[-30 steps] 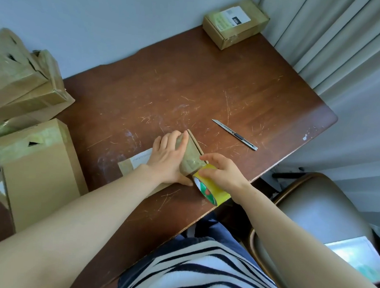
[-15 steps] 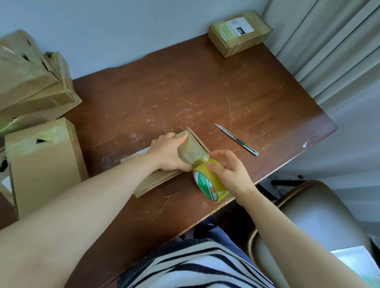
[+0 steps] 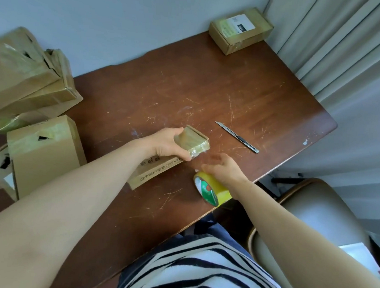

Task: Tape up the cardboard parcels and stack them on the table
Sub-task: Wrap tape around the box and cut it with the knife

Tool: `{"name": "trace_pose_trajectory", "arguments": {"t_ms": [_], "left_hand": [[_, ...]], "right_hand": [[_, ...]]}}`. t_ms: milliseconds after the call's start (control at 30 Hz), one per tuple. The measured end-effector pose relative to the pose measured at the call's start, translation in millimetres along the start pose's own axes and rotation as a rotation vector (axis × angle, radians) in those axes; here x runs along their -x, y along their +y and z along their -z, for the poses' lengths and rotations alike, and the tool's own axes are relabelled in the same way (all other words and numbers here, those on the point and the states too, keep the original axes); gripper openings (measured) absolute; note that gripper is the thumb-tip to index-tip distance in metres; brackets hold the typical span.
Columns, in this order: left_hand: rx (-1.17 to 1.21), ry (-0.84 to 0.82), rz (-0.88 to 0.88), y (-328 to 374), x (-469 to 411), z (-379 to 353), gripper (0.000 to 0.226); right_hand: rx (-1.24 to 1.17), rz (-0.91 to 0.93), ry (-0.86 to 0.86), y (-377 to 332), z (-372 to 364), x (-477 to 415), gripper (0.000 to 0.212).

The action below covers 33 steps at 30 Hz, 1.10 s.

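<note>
So, biggest thing first: the scratched brown table (image 3: 209,89) fills most of what I'm looking down at. Over at 9 to 10 o'clock there's a pile of boxes (image 3: 23,75), crumpled and shiny with tape, leaning on each other against the wall. Just below that, around 8 o'clock, an upright box (image 3: 45,154) stands on end with tape across its top.

The parcel (image 3: 191,139) I'm working on is long and flat, lying dead centre in front of me, running from roughly 7 to 1 o'clock. My left hand (image 3: 164,145) grips its far end, which is wrapped in tape, fingers curled over the top and thumb on the near side.

A smaller labelled box (image 3: 241,29) sits way back in the 1 o'clock corner, well apart from everything else.

The tape roll (image 3: 210,191) (yellow, green and red print on the side) is at 5 o'clock of the parcel, near the table's front edge. My right hand (image 3: 223,169) is right over it, but the fingers are a blur, so I honestly can't tell if it's gripping the roll or loose.

The knife (image 3: 238,136) lies flat at 2 o'clock of the parcel, touching nothing.
</note>
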<state>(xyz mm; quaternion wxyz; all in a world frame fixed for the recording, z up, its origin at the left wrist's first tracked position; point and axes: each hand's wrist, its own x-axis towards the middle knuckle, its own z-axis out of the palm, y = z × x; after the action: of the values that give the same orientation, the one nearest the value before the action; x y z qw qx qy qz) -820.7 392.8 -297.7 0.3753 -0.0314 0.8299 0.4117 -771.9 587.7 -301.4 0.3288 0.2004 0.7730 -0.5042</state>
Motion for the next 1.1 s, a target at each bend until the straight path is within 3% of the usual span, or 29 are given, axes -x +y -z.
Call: {"name": "trace_pose_trajectory", "arguments": {"t_ms": [133,300,400,467,533,567,633,700,733,800,867,933,1033,1100], "left_hand": [[-0.115,0.015,-0.065,11,8,2,0.119],[-0.376,0.154,-0.187,19,22,8,0.125],[-0.505,0.17,-0.293,18,27,7,0.123],[-0.571,0.073,-0.262,16,28,9,0.126],[-0.463,-0.003,-0.21,22,32,16,0.122],[-0.341,0.068,-0.223,28,32,17,0.114],[-0.083,0.436,-0.285,45,26,12,0.094],[-0.093,0.699,-0.265,63,23,-1,0.082],[-0.193,0.689,-0.246,66,22,-9,0.086],[-0.39,0.516,-0.212,64,17,-23,0.102],[-0.461,0.451,-0.204,63,9,-19,0.111],[-0.357,0.449,-0.231,71,5,-8,0.116],[0.019,0.557,-0.264,85,4,0,0.109],[-0.128,0.597,-0.297,83,8,-8,0.109]], "right_hand": [[-0.142,-0.07,-0.077,-18,-2,-6,0.024],[-0.635,-0.183,-0.237,-28,4,-14,0.05],[-0.548,-0.043,-0.363,-33,2,-17,0.077],[-0.427,0.027,-0.297,-35,-3,-18,0.069],[-0.321,0.063,-0.204,-36,-4,-18,0.061],[-0.285,0.091,-0.184,-36,-4,-18,0.061],[-0.263,0.147,-0.18,-41,-7,-15,0.06],[-0.264,0.196,-0.15,-50,-15,-8,0.055],[-0.28,0.199,-0.127,-53,-20,-6,0.051],[-0.332,0.191,-0.093,-53,-28,-2,0.043],[-0.341,0.214,-0.07,-53,-28,3,0.035],[-0.333,0.225,-0.057,-58,-21,4,0.035],[-0.277,0.232,-0.037,-74,-11,2,0.057],[-0.227,0.276,-0.039,-79,-9,2,0.055]]}}
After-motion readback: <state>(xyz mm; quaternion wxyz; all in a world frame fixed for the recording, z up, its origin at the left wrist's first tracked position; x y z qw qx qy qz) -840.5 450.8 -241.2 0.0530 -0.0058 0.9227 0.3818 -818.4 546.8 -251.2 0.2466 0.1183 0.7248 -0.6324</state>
